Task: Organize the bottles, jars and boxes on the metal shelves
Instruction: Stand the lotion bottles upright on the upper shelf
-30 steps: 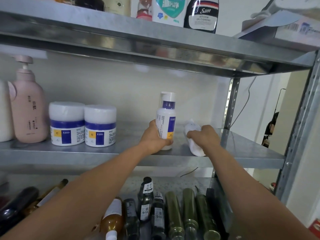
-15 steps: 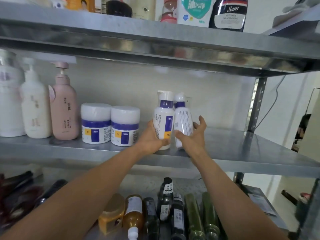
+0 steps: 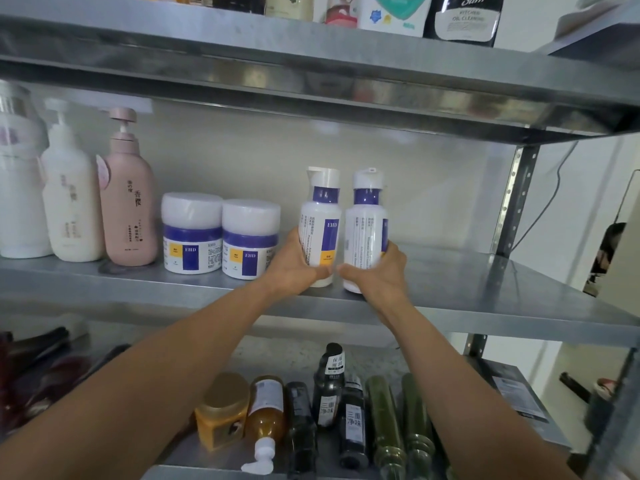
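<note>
Grey metal shelving fills the wall ahead, and on its middle shelf [image 3: 485, 299] both bare arms reach in from below. The left hand [image 3: 294, 271] grips the lower part of a white bottle with a blue band [image 3: 320, 233], thumb across the front and fingers curled round the back. The right hand [image 3: 377, 275] wraps the bottom of a second white bottle [image 3: 367, 233] of the same make, thumb in front and fingers round its far side. Both bottles are upright, close to the shelf's front edge, side by side and so close that I cannot tell whether their bodies touch. Just left of the left hand stand two squat white jars [image 3: 192, 233] with blue bands, next to each other. Further left come a pink pump bottle [image 3: 130, 216], a cream pump bottle [image 3: 71, 209] and a large white bottle [image 3: 17, 202] at the frame's edge. To the right that shelf is bare metal up to the perforated post [image 3: 516, 202]. On the top shelf [image 3: 242, 57] a black pouch [image 3: 464, 15] and a white and green pouch [image 3: 394, 12] show only their lower halves. On the shelf below, an amber jar [image 3: 221, 410], an amber pump bottle [image 3: 266, 410], some dark bottles [image 3: 327, 393] and green bottles [image 3: 384, 420] sit packed together.
</note>
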